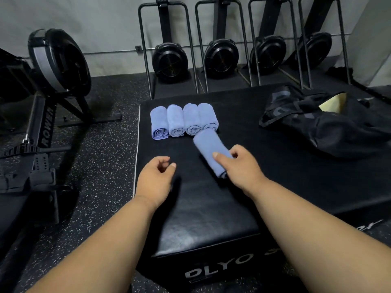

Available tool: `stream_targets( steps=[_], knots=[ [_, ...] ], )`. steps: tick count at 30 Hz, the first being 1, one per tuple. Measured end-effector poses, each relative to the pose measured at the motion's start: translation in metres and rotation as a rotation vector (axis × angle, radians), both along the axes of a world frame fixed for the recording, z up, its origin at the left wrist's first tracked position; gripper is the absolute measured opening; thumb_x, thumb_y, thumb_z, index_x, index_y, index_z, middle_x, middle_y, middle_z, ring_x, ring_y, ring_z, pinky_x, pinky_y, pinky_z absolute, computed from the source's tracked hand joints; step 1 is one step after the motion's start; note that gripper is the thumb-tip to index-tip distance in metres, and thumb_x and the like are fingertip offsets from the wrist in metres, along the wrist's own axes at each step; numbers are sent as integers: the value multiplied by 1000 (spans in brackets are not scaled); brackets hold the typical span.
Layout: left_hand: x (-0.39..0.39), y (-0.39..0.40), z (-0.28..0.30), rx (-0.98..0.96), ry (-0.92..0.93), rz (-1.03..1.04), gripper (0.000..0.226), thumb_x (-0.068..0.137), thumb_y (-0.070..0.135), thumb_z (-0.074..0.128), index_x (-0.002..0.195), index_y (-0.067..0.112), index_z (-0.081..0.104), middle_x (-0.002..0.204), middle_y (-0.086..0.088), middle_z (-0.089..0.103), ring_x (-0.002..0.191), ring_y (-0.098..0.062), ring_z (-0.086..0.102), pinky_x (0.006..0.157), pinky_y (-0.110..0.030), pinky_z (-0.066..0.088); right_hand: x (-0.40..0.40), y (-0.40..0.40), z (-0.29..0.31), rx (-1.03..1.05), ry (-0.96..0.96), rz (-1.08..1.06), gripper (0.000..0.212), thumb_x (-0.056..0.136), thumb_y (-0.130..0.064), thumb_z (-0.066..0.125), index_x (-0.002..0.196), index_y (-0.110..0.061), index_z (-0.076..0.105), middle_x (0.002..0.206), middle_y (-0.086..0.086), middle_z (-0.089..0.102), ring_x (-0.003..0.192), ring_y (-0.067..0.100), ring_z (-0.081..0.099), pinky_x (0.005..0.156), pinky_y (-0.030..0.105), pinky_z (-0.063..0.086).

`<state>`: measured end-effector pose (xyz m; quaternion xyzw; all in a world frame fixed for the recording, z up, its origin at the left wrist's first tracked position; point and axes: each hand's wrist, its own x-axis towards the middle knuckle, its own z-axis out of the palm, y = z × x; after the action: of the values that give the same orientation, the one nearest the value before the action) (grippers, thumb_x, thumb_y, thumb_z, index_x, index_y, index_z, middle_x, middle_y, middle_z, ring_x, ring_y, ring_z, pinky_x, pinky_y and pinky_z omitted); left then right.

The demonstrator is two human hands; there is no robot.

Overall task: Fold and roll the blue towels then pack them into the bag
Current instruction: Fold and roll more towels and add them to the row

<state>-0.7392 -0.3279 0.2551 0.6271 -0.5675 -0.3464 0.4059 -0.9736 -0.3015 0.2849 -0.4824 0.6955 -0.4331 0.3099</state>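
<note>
Honestly, my right hand (239, 163) gripped the fifth rolled towel (209, 152) just touching the row of four rolls (183, 121) on the plyo box (211, 208); my left hand (157, 176) hung loosely curled, empty. Letting go carelessly might unroll it before the bag (330, 123).

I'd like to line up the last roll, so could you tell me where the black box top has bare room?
Bare: the strip between the row of four rolled towels and the bag, and the near part of the box top between the forearms. Crowded: the far-left corner, where the fifth roll, held by the right hand, nearly meets the row.
</note>
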Motion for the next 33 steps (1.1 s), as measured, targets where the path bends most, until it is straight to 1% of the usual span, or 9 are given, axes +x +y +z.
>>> stream_targets(
  steps=[3,8,11,14,20,23,27,31,33],
  knots=[
    [-5,-14,-14,22,-254,-40,15,93,32,69,109,30,69,101,10,69,98,-16,66,98,-34,51,-22,-27,4,-26,-51,-168,41,85,-46,78,79,-18,50,68,-4,53,56,11,48,47,20,38],
    [-18,-18,-26,-70,-541,-6,23,94,42,63,111,29,71,112,2,65,108,-26,57,96,-39,48,-53,-76,-8,35,-53,-256,41,84,-52,72,81,-19,50,68,-4,59,63,15,56,61,31,44],
    [-19,-20,-28,-86,-533,14,20,94,40,61,109,29,68,113,3,63,106,-24,55,94,-38,45,-60,-109,-12,24,-43,-285,36,86,-46,68,75,-16,52,69,-1,59,64,17,56,62,32,44],
    [-17,-22,-32,-88,-521,15,18,93,36,62,108,29,68,113,4,62,105,-23,54,94,-37,44,-59,-143,-12,43,-20,-290,37,86,-37,63,63,-16,43,61,1,51,62,22,49,62,34,41],
    [-16,-24,-38,-132,-502,27,14,91,31,64,105,28,65,109,5,62,101,-22,54,93,-35,42,-49,-200,-22,21,-4,-292,23,84,-40,64,92,-19,59,86,-1,67,78,22,62,76,38,55],
    [-15,-25,-41,-137,-508,25,14,91,32,63,105,29,64,109,7,61,100,-20,53,92,-32,39,-46,-212,-27,26,29,-254,27,86,-40,64,99,-16,64,86,-2,68,76,20,61,73,35,54],
    [-14,-25,-42,-143,-502,24,13,91,33,63,104,30,63,108,8,61,99,-18,52,91,-31,38,-47,-211,-31,19,66,-250,33,87,-48,63,96,-16,65,86,-3,69,74,19,61,67,32,49],
    [-13,-25,-42,-146,-504,17,16,90,35,63,106,31,61,107,11,58,101,-18,53,89,-28,36,-45,-200,-32,9,76,-187,39,86,-61,59,99,-25,70,99,-7,72,94,19,68,77,32,50],
    [-13,-25,-42,-152,-486,14,23,89,38,65,111,33,61,110,12,57,105,-18,55,93,-29,39,-42,-188,-35,6,171,-116,49,85,-66,58,114,-28,67,119,-1,66,112,24,63,88,34,48]
  ],
)
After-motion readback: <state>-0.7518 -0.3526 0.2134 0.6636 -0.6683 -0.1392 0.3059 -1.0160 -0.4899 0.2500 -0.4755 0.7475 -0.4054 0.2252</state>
